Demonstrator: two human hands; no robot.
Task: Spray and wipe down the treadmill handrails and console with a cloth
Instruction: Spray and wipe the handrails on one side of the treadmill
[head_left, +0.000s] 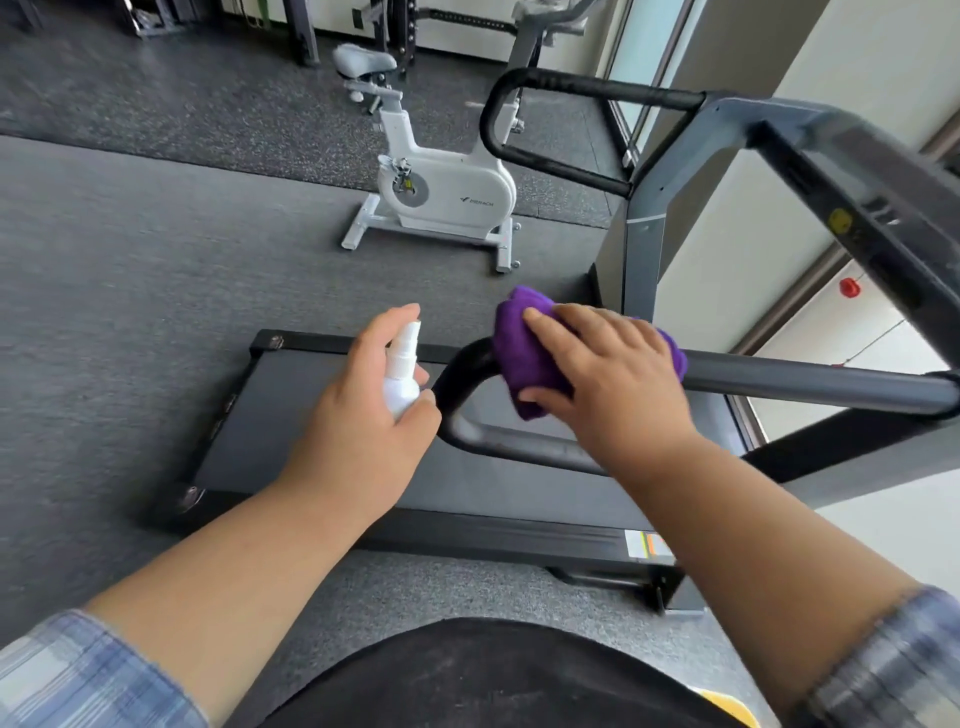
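right hand (608, 374) curled round purple cloth (524, 358) on near handrail (810, 382) | left hand (363, 415) grips spray bottle (401, 374) | white exercise bike (441, 192) beyond, logo too blurred to read

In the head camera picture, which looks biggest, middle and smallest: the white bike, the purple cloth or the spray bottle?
1. White bike, though it stands farther off.
2. Purple cloth, partly under the right hand.
3. Spray bottle, partly hidden in the left hand.

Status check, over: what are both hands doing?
Left hand holds spray bottle. Right hand presses purple cloth on near handrail. Nothing blocking.
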